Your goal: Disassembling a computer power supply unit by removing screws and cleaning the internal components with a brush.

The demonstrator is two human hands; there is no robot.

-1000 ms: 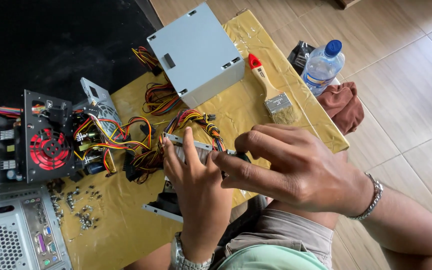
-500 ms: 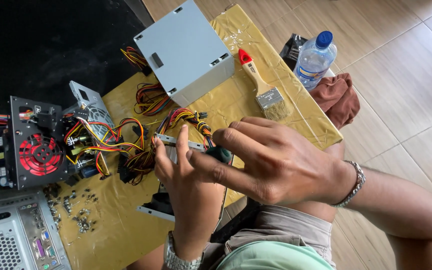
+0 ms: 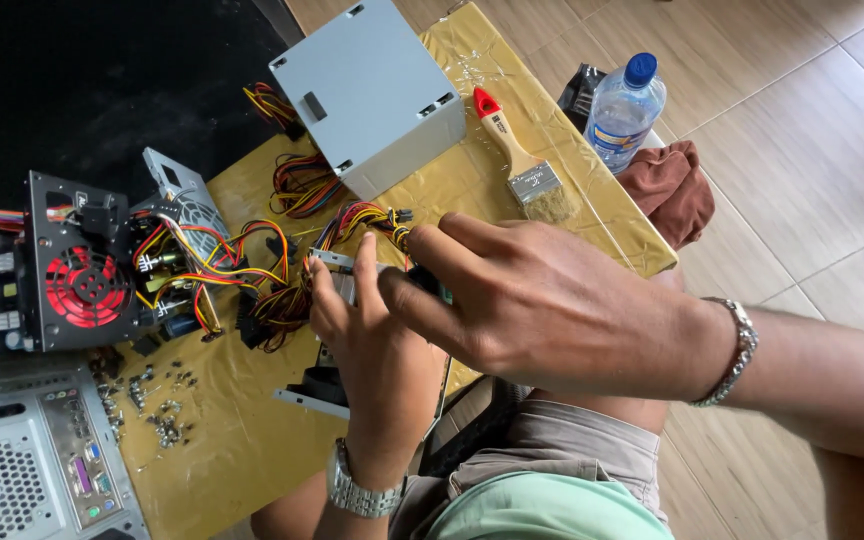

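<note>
head view | left hand (image 3: 372, 345) curled round a grey metal bracket (image 3: 337, 263), held above the yellow-covered table (image 3: 242, 440) | right hand (image 3: 542, 300) narrowed, fingertips pinching a dark tool at the bracket, hiding most of it | bracket long axis roughly left-right | near: wire bundle (image 3: 282, 290), grey power supply box (image 3: 372, 90), paintbrush (image 3: 517, 155), water bottle (image 3: 624, 110), loose screws (image 3: 152, 400)

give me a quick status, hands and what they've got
Left hand grips a small metal part; right hand pinches a dark tool against it. Wire bundle close behind; paintbrush apart.
</note>
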